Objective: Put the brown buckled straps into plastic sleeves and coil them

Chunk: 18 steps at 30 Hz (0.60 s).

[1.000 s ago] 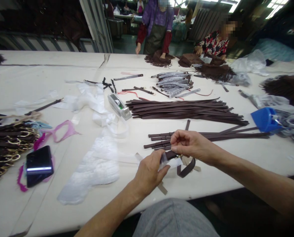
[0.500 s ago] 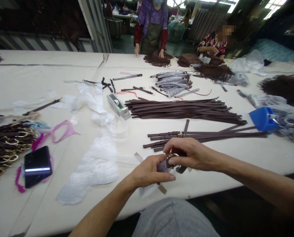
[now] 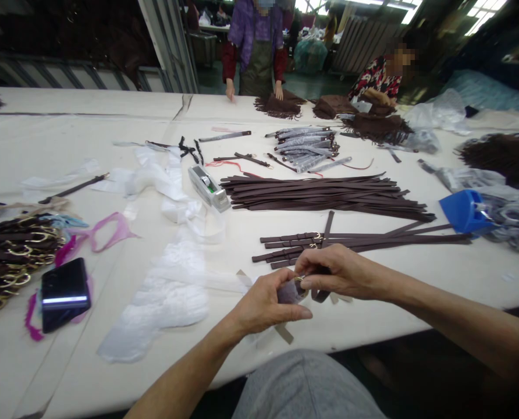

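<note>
Close to the table's front edge, my left hand [image 3: 266,299] is curled round a rolled strap [image 3: 291,293] with a greyish, translucent wrap on it. My right hand [image 3: 336,269] meets it from the right, thumb and forefinger pinching the strap's brass-coloured ring at its end. A dark end of strap [image 3: 320,294] hangs below my right fingers. Just beyond my hands lie several long brown straps [image 3: 285,240] with small gold buckles. White tissue sheets [image 3: 172,291] spread out left of my left hand.
Behind are a bundle of brown straps [image 3: 329,195], a tape dispenser [image 3: 209,189] and wrapped straps [image 3: 305,145]. Ringed straps [image 3: 15,250] and a phone [image 3: 66,295] lie left; a blue scoop-like container [image 3: 466,210] stands right. Two people work across the table with fringed brown pieces [image 3: 279,105].
My right fingers have shifted slightly and now cover more of the ring; more of the wrapped strap shows in my left hand. The purple-sleeved person across has moved left.
</note>
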Available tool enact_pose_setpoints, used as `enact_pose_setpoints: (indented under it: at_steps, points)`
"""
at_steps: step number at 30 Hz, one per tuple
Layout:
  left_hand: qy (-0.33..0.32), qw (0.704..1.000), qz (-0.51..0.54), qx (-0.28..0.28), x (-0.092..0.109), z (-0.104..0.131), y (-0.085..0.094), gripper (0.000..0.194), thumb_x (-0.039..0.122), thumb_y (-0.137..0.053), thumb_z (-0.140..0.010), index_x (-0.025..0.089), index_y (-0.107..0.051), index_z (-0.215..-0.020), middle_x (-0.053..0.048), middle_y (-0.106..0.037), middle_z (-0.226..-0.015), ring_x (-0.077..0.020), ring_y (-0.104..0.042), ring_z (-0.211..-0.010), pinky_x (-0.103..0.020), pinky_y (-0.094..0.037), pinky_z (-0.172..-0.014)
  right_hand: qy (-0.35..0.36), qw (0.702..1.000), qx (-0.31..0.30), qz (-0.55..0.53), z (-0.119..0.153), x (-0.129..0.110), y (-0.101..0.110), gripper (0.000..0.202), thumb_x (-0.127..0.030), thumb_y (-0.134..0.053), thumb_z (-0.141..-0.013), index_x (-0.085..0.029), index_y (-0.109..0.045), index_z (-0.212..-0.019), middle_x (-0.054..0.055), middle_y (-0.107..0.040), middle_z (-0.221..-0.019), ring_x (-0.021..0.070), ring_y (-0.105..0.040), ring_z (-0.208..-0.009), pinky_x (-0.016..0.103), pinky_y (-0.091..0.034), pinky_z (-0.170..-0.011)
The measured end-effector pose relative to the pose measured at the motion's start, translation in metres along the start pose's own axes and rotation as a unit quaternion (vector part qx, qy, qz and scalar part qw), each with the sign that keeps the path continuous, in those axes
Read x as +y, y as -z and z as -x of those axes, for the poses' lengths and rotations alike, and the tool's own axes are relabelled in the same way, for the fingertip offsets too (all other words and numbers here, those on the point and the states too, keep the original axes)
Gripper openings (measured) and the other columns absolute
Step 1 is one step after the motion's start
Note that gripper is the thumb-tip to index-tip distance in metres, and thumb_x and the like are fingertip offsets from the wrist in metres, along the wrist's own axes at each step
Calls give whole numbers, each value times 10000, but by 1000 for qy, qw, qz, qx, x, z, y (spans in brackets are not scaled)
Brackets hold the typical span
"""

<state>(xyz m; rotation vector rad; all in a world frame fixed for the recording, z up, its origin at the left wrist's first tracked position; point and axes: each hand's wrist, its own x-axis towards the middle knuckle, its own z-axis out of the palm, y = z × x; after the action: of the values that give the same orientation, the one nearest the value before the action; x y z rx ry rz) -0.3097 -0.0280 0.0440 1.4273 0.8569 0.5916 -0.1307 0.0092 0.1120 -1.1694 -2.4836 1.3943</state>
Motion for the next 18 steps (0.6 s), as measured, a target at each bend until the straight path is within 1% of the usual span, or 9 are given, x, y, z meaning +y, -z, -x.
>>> enact_pose_setpoints:
  at_steps: [3, 6, 7, 9, 12, 14, 15, 16, 18]
  points:
    - [-5, 1000, 2, -18, -2, -1, -1, 299, 337, -703, -662, 146, -572, -850, 31, -475, -709, -99, -431, -652, -200, -356, -575, 13, 1000, 10, 1, -2, 2, -2, 144, -299, -577, -796, -163, -527, -787, -29, -578, -628, 81, -511, -542, 175, -356, -492]
    - [7, 999, 7, -35, -2, 0, 1, 260, 338, -688, -673, 141, -567, -791, 38, -482, -666, -98, -444, -622, -204, -361, -568, 21, 999, -27, -6, -4, 6, 2, 181, -309, -599, -777, -176, -505, -855, -45, -569, -645, 76, -487, -547, 177, -341, -503]
    - [17, 999, 0, -30, -1, 1, 2, 263, 354, -682, -677, 143, -559, -776, 44, -472, -636, -92, -435, -592, -202, -352, -547, 10, 999, -36, -2, -4, 7, 5, 207, -328, -604, -771, -176, -502, -869, -48, -562, -643, 75, -476, -543, 179, -334, -499]
    - [34, 999, -25, -16, 2, 2, 6, 268, 373, -669, -687, 151, -548, -774, 54, -459, -599, -83, -419, -548, -197, -332, -510, -8, 999, -39, 25, -7, 5, 12, 224, -351, -618, -753, -168, -512, -828, -53, -533, -616, 72, -442, -529, 180, -308, -480]
    - [22, 997, -67, -12, 10, 1, 9, 239, 345, -670, -687, 152, -552, -766, 48, -484, -613, -89, -435, -563, -196, -332, -511, 19, 997, -53, 54, -13, -5, 21, 171, -289, -632, -731, -154, -528, -747, -50, -522, -616, 66, -428, -538, 178, -290, -477]
    - [3, 996, -89, 0, 21, -1, 13, 219, 328, -666, -690, 148, -565, -759, 39, -502, -644, -96, -451, -595, -195, -341, -526, 40, 996, -73, 45, -16, -14, 31, 164, -256, -634, -722, -156, -538, -808, -50, -532, -636, 64, -438, -543, 175, -300, -479]
    - [-1, 995, -99, 13, 29, 0, 19, 212, 328, -658, -697, 145, -570, -759, 38, -503, -649, -95, -452, -600, -193, -342, -527, 37, 996, -77, 37, -17, -17, 39, 184, -262, -632, -726, -157, -538, -844, -47, -535, -647, 66, -443, -547, 174, -308, -478]
    - [-3, 994, -109, 29, 39, 2, 27, 208, 329, -647, -706, 142, -573, -759, 40, -500, -644, -90, -447, -594, -188, -341, -522, 24, 996, -77, 28, -16, -19, 49, 201, -281, -625, -735, -157, -537, -865, -44, -533, -651, 68, -444, -547, 173, -315, -474]
    - [1, 987, -145, 62, 67, 14, 54, 207, 331, -627, -720, 132, -580, -753, 52, -489, -620, -70, -430, -568, -169, -334, -510, -14, 998, -63, 15, -11, -21, 78, 212, -331, -605, -758, -150, -546, -852, -38, -523, -641, 70, -444, -539, 174, -327, -463]
